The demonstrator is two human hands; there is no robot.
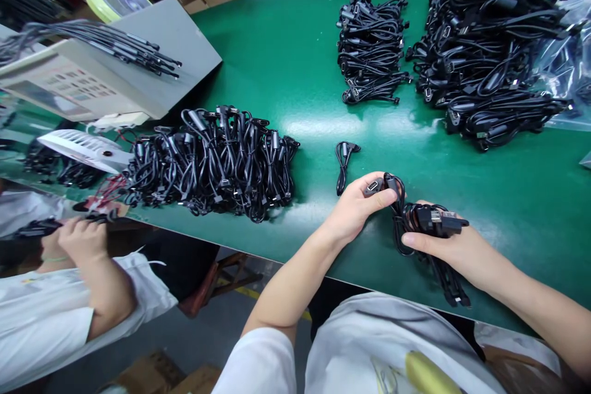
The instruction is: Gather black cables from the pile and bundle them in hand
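Near the table's front edge, my left hand (357,206) pinches one black coiled cable (398,212), its plug end facing up between thumb and fingers. My right hand (455,249) is closed around a bunch of black cables (436,221), with metal plug ends showing on top and more ends hanging down below. The left hand's cable touches the side of that bunch. A single folded black cable (342,166) lies on the green table just beyond my left hand.
A long row of bundled cables (221,166) lies to the left. Behind are a smaller stack (372,49) and a large pile (498,55) beside clear plastic bags (566,68). A grey instrument (152,55) and white fan-like device (83,149) stand left, near a co-worker's hands (80,240).
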